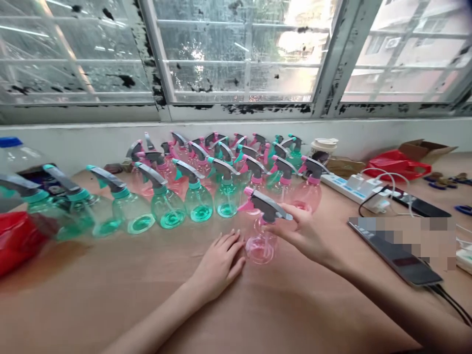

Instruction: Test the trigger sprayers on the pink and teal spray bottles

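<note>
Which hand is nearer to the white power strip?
Right. The right hand, gripping the front pink spray bottle near its neck, is left of the white power strip; the left hand rests on the table, farther left.

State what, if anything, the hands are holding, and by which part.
The right hand holds a pink spray bottle by its neck, just below the spray head; the left hand holds nothing.

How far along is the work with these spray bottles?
Much looks done: green bottles stand in a front row, pink and green ones behind, with sprayer heads on. In hand is one pink bottle, its neck held by the right hand; the left hand rests on the table. Perhaps only this one is left, though the view can't settle that.
</note>
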`<action>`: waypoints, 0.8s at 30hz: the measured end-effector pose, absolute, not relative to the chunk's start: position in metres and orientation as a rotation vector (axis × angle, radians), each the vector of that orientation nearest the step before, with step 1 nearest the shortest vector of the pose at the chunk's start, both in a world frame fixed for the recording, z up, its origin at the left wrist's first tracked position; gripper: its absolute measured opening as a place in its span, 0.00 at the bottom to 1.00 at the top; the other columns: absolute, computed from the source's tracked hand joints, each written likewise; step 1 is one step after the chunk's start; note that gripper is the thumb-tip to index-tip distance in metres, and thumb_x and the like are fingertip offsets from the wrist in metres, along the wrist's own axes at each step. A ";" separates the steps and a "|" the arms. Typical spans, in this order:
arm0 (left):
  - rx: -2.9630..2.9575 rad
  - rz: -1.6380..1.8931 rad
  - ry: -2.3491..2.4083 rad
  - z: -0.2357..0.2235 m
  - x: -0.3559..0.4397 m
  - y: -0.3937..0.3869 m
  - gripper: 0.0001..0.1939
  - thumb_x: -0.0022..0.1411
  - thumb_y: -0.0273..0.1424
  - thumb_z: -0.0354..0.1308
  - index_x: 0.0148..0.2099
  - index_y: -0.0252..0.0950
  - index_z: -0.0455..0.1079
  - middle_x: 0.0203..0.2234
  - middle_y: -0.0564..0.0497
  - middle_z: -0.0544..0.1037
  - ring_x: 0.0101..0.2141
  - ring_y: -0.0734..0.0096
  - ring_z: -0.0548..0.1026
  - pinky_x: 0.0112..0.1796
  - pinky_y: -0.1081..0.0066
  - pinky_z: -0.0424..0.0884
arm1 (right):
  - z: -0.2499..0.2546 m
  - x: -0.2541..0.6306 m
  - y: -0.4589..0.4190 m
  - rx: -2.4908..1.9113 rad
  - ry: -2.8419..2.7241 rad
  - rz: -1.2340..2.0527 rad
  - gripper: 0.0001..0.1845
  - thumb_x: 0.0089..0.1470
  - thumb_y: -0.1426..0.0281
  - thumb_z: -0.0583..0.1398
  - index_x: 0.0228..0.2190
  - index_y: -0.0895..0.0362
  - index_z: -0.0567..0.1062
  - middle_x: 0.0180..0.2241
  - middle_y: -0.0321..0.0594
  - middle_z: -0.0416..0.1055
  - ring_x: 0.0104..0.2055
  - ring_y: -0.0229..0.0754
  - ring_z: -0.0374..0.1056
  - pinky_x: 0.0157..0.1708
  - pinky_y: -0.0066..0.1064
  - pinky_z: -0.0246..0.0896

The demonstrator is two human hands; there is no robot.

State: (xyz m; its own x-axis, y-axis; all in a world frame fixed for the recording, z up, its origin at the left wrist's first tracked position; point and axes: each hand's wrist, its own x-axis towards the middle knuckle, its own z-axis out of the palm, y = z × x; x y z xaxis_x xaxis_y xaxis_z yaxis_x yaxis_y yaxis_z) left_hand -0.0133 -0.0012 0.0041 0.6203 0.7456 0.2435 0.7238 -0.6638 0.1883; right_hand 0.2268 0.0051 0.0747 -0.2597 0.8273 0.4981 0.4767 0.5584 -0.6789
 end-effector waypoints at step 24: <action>2.733 0.430 1.277 0.000 -0.012 -0.003 0.20 0.68 0.31 0.54 0.61 0.35 0.65 0.62 0.41 0.66 0.62 0.53 0.62 0.59 0.48 0.59 | 0.075 0.192 0.041 -0.783 -1.889 0.892 0.33 0.40 0.80 0.54 0.50 0.50 0.73 0.46 0.38 0.75 0.24 0.35 0.64 0.25 0.29 0.64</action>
State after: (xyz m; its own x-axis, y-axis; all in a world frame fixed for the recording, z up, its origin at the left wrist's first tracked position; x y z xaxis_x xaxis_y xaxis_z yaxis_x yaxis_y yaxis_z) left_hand -0.0121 -0.0025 0.0002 0.6096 0.7635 0.2133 0.7370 -0.6449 0.2023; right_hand 0.1924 0.0413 0.0751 -0.4147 0.7954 0.4421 0.1638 0.5432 -0.8235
